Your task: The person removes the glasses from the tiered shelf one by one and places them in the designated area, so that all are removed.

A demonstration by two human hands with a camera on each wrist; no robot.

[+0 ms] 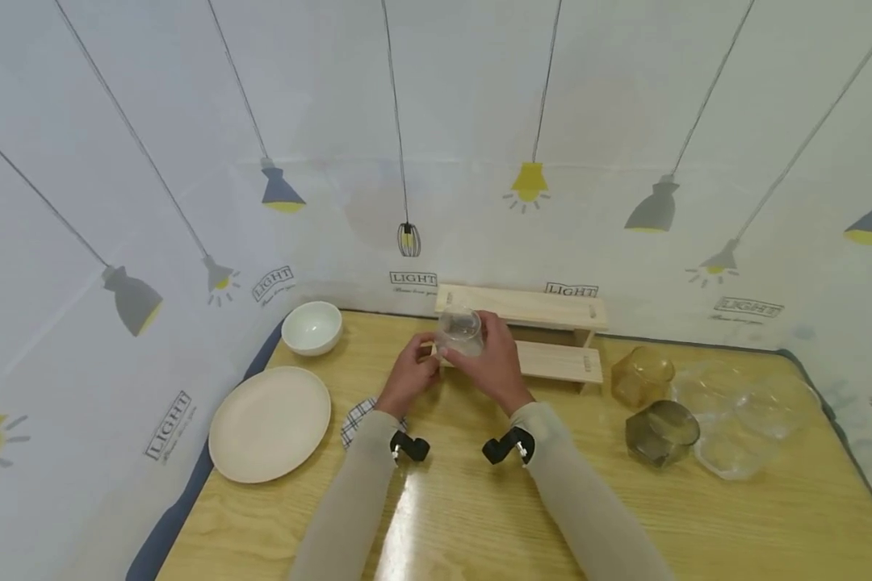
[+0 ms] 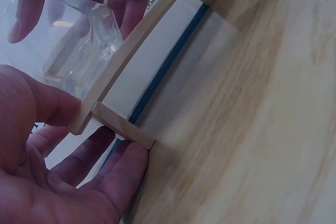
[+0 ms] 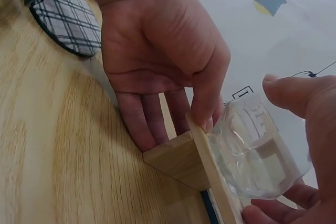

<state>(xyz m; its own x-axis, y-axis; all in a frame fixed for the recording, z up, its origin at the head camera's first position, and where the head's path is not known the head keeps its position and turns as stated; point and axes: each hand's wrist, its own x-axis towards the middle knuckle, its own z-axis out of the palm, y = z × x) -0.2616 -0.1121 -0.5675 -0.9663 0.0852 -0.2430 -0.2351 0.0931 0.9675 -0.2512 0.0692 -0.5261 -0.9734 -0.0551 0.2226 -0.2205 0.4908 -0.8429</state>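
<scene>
A two-tier wooden shelf (image 1: 555,361) stands against the wall. On its lower board, at the left end, is a clear glass (image 1: 459,332), also seen through its faceted side in the right wrist view (image 3: 254,153). My right hand (image 1: 496,363) curls round the glass, thumb on the near side and fingers behind; the right wrist view shows the thumb (image 3: 289,92) close beside its wall. My left hand (image 1: 412,375) grips the shelf's left end. Its thumb lies at the board edge (image 2: 113,59), with fingers against the short leg (image 2: 123,124).
At left sit a white bowl (image 1: 312,328) and a cream plate (image 1: 270,424). A plaid cloth piece (image 1: 356,420) lies partly under the left forearm. To the right stand an amber glass (image 1: 643,377), a smoky grey glass (image 1: 662,434) and several clear glasses (image 1: 730,448).
</scene>
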